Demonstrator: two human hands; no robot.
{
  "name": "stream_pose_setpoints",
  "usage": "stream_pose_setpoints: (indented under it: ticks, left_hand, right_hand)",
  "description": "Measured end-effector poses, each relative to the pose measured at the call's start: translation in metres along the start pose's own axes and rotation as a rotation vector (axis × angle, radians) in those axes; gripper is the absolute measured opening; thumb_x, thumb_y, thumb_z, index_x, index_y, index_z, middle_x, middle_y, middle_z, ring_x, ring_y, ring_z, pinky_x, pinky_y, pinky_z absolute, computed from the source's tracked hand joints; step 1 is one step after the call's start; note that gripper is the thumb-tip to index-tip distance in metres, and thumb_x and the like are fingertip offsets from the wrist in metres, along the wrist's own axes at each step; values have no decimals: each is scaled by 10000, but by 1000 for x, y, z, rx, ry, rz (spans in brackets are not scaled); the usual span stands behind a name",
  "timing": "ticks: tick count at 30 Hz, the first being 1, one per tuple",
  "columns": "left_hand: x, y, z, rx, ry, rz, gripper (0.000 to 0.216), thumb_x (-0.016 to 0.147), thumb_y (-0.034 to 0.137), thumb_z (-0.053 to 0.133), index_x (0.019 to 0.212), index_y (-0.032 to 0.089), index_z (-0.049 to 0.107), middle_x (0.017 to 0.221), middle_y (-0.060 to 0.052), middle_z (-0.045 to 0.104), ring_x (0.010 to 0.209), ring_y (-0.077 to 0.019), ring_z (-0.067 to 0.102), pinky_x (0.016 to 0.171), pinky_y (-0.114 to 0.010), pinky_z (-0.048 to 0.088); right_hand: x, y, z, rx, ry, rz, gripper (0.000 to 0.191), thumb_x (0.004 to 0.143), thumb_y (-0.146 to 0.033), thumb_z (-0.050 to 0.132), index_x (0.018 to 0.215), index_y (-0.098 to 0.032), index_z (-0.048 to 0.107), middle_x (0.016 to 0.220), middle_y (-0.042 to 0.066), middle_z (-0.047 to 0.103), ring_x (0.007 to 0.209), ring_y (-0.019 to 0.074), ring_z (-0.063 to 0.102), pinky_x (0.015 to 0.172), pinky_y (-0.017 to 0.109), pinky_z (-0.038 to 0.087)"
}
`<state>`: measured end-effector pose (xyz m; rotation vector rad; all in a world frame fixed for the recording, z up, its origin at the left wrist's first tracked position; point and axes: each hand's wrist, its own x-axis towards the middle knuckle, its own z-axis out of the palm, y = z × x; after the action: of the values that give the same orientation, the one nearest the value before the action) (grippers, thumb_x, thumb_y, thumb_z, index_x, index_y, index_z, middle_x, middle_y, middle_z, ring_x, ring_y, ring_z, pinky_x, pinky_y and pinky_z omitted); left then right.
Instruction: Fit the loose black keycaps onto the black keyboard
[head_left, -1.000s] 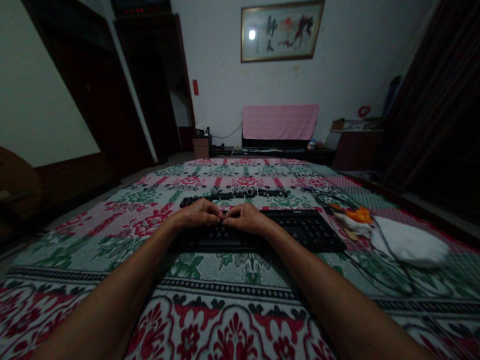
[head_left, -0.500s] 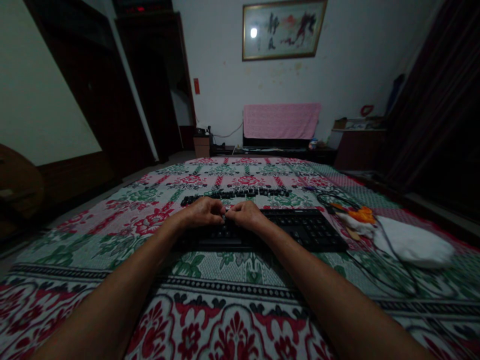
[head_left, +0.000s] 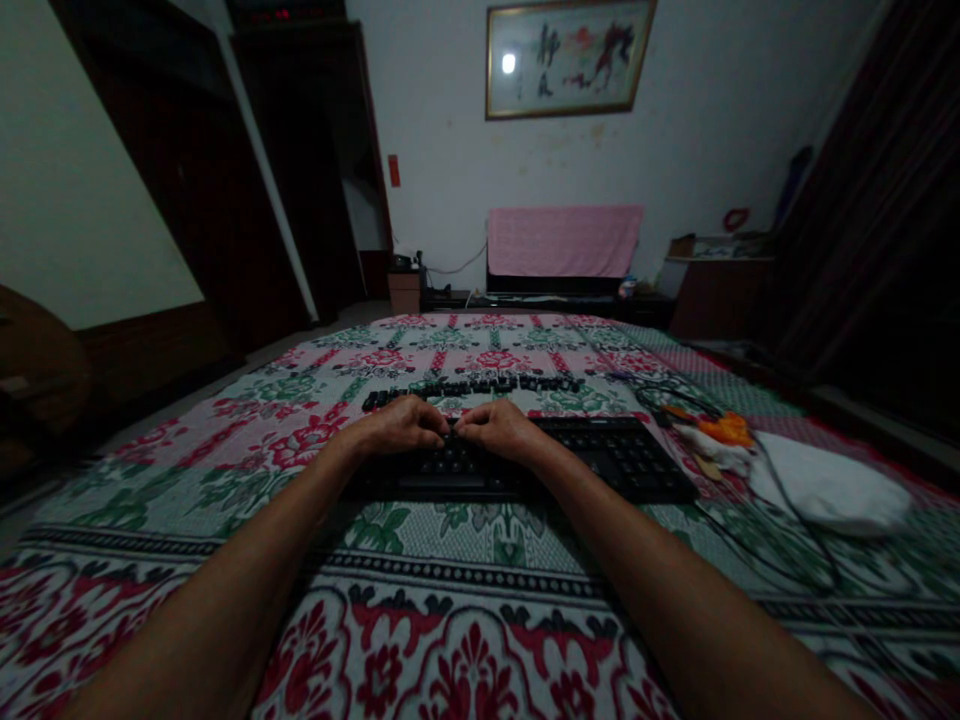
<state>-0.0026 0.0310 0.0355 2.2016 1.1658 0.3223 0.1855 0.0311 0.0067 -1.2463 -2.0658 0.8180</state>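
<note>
A black keyboard lies flat on the patterned bedspread, its long side across my view. Over its left half, my left hand is closed, thumb and fingers pinched together near the upper rows of keys. Facing it, my right hand is closed too, with its fingertips almost meeting those of the left. Whatever is between the fingertips is too small and dark to make out. Just beyond the keyboard runs an uneven line of loose black keycaps. My hands and wrists hide part of the keys.
To the right lie a white cloth, an orange item and tangled black cables. The floral bedspread spreads beneath everything. At the far wall, a pink cloth drapes over a dark flat object.
Both hands stay over the same part of the keyboard. The right hand has shifted very slightly to the right, and more keys show below the fingertips.
</note>
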Motion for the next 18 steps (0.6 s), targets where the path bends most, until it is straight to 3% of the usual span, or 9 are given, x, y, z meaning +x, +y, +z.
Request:
stream_pose_setpoints:
  ticks: [4,8,18]
  left_hand:
    - [1,2,2,-88,-7,-46,270,621,272,571,832,120,645,692,10,613,623,-99,502,595,-190,368]
    - [3,1,3,-105,2,-79,278,596,269,596,821,113,650,657,17,602,582,-89,480,557,-187,353]
    - [3,6,0,-109,-26,-101,270,591,256,601,815,119,667,643,10,614,561,-83,461,538,-185,339]
  right_hand:
    - [-3,-6,-2,-54,-22,-18,217,699,-248,534,797,-155,705,708,-10,669,623,96,547,539,169,364]
    - [-3,-8,-1,-128,-12,-35,232,698,-313,547,765,-164,712,644,-14,656,619,103,548,522,177,346]
    - [-2,-4,1,-94,-23,3,193,655,-250,591,786,-171,710,672,-15,671,620,102,559,544,178,365]
